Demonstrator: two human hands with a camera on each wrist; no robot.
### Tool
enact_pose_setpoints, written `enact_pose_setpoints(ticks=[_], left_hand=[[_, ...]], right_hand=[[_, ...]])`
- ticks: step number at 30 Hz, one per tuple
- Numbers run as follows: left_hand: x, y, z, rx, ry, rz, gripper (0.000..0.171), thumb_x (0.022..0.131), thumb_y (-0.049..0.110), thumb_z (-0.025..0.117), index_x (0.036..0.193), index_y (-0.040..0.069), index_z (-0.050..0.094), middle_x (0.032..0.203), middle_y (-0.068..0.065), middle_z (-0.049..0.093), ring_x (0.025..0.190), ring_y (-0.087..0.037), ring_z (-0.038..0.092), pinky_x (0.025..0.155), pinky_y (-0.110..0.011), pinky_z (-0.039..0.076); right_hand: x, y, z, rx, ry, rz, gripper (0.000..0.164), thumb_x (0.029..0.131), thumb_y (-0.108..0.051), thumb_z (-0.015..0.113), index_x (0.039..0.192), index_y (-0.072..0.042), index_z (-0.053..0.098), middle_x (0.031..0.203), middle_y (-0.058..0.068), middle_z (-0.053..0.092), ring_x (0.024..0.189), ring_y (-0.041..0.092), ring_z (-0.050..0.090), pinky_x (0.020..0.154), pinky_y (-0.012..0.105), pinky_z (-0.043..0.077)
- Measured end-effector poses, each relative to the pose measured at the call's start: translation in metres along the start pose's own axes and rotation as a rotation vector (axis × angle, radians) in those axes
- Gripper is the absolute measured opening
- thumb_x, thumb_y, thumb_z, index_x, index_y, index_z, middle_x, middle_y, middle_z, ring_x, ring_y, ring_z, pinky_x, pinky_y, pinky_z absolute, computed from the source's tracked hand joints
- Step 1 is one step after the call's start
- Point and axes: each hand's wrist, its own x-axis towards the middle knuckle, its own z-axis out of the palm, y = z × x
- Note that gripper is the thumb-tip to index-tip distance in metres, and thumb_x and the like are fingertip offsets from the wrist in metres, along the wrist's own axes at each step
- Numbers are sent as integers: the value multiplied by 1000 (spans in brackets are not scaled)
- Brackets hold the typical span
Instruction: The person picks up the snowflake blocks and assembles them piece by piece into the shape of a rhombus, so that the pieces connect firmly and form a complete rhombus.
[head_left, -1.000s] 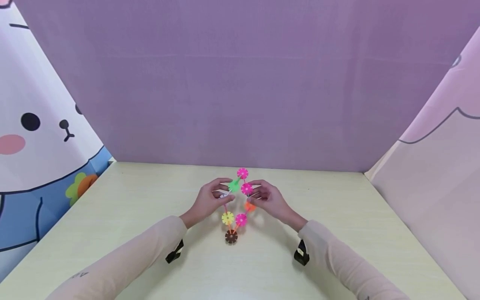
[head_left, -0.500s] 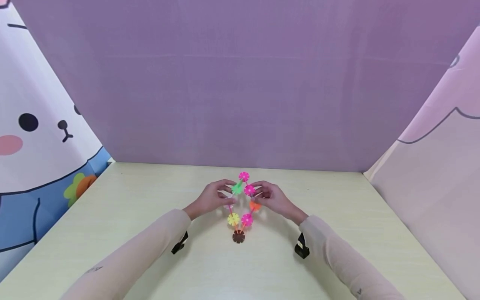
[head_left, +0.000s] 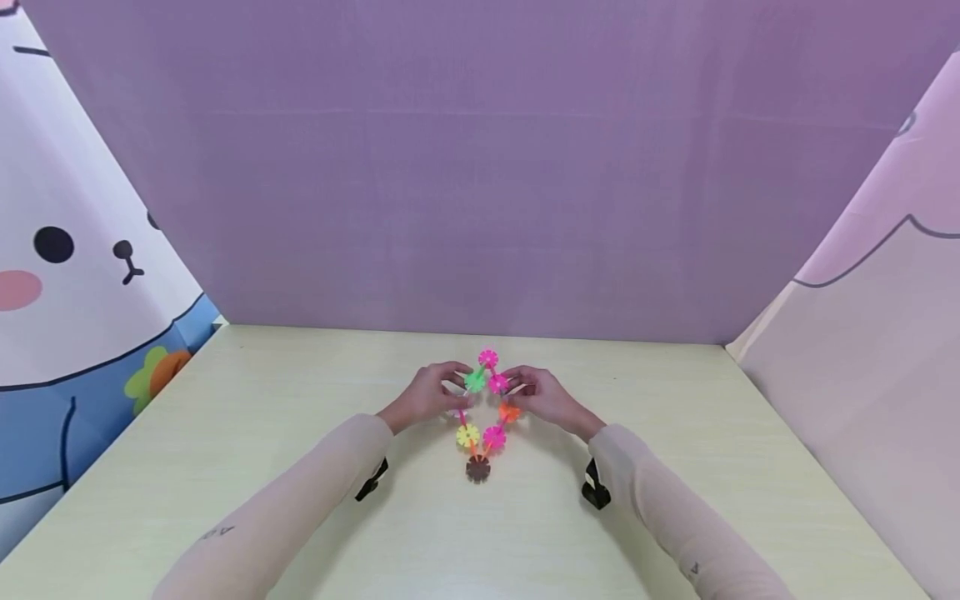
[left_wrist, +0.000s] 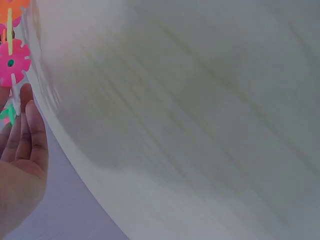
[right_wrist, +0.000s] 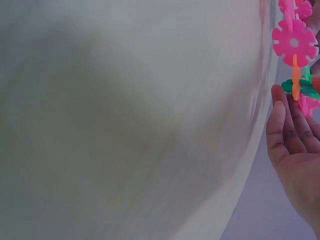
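A ring of interlocking plastic snowflake discs lies between my hands in the head view. It has a pink disc (head_left: 488, 358) at the far end, a green disc (head_left: 476, 381) at upper left, an orange disc (head_left: 510, 412) at right, a yellow disc (head_left: 468, 435) at lower left and a brown disc (head_left: 477, 469) nearest me. My left hand (head_left: 422, 396) pinches the ring's left side, its fingertips partly covering a pale disc there. On the opposite side my right hand (head_left: 549, 403) pinches near the orange disc; the right wrist view shows a dark green disc (right_wrist: 299, 87) at those fingers.
The ring is close over a pale wood-grain table (head_left: 337, 358). Behind the table rises a purple backdrop (head_left: 480, 167). Printed cartoon panels flank it, a white character (head_left: 82, 183) on the left. Black straps (head_left: 596, 487) hang under both wrists.
The disc ring has shifted slightly to the right, and its far end has dipped toward the table. Both hands have kept their pinch on it, the left forearm swinging a little rightward.
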Motion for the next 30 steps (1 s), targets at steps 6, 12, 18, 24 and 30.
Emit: enact_pose_setpoints(ticks=[6,12,18,24,30], left_hand=[[2,0,2,60,-2,-40,45,76,9,73,118,6,57,107,-12,64,76,-16,64,66,-27,54],[0,-1,3,100,-11,-42,44,77,9,72,118,6,57,112,-12,62,85,-20,63,72,-28,53],[-2,-2,3,99,3,-49,43,78,10,71,118,5,57,113,-12,62,89,-22,62,76,-31,53],[-3,-4,2,76,3,-65,44,78,11,71,119,6,56,111,-12,62,87,-22,62,76,-32,53],[-4,-3,-5,67,-5,-30,46,79,10,70,121,2,54,114,-17,61,90,-27,64,78,-33,53]], right_hand=[[-1,-6,1,14,-14,37,39,84,4,54,121,12,48,110,32,56,98,35,57,75,27,51],[-9,-23,3,-2,-5,60,36,85,4,55,118,14,48,111,33,55,98,36,57,74,23,51],[-2,-8,5,5,2,84,35,86,0,58,117,12,50,109,28,58,87,18,60,73,26,52],[5,10,5,-32,25,77,34,86,-6,60,117,6,52,107,22,61,89,18,61,73,27,52],[0,9,-3,-63,63,66,38,85,-9,63,118,5,52,113,20,59,101,30,58,80,33,52]])
